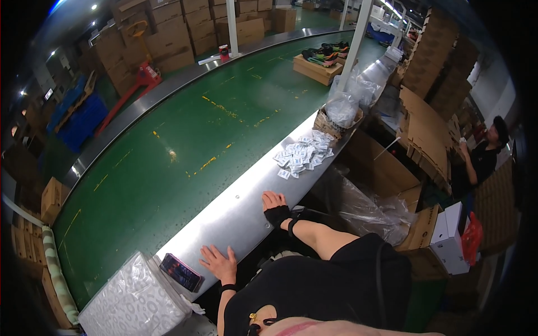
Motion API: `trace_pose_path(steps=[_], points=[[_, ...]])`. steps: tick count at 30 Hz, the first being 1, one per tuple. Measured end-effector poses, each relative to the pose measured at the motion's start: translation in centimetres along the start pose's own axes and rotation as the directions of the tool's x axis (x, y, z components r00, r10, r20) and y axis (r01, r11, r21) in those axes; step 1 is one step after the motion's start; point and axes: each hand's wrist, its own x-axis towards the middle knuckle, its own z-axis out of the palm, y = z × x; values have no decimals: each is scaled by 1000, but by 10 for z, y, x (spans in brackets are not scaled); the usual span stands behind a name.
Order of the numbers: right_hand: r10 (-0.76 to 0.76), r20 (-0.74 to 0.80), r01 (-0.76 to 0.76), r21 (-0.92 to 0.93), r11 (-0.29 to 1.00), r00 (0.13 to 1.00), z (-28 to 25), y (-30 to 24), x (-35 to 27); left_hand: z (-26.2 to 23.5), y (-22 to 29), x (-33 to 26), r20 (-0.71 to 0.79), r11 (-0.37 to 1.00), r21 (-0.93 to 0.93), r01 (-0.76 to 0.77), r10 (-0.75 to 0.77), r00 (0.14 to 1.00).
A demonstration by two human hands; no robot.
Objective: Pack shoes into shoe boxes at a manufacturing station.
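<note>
My left hand point(219, 262) lies on the metal ledge point(224, 208) with its fingers spread and nothing in it. Close beside it, on the left, is a phone point(180, 273) with its screen lit. My right hand point(274, 205) wears a black wrist wrap and rests on the same ledge, farther along. Its fingers lie flat and hold nothing. Beyond that hand, a loose heap of small white sachets point(302, 155) sits on the ledge, apart from my fingers.
A green conveyor belt point(185, 129) runs past the ledge, carrying a cardboard box point(316, 69) topped with shoes. A plastic-wrapped patterned stack point(134, 299) stands at near left. Behind the sachets is a basket point(330, 124) with plastic bags. At right, a person point(481, 159) stands near stacked cardboard point(423, 126).
</note>
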Motion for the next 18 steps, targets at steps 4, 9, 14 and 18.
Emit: trace_pose_path(steps=[4, 9, 14, 18], points=[[2, 22, -3, 8, 1000, 1000, -3, -2, 1, 1, -1, -1, -2, 1000, 3, 3, -3, 1000], [-13, -22, 13, 16, 1000, 1000, 0, -1, 0, 1, -1, 0, 5, 1000, 6, 5, -5, 1000], [3, 4, -3, 6, 1000, 1000, 2, 1, -2, 0, 0, 0, 0, 1000, 2, 3, -3, 1000], [-4, -3, 4, 26, 1000, 1000, 4, 2, -3, 0, -1, -1, 6, 1000, 3, 5, -5, 1000]])
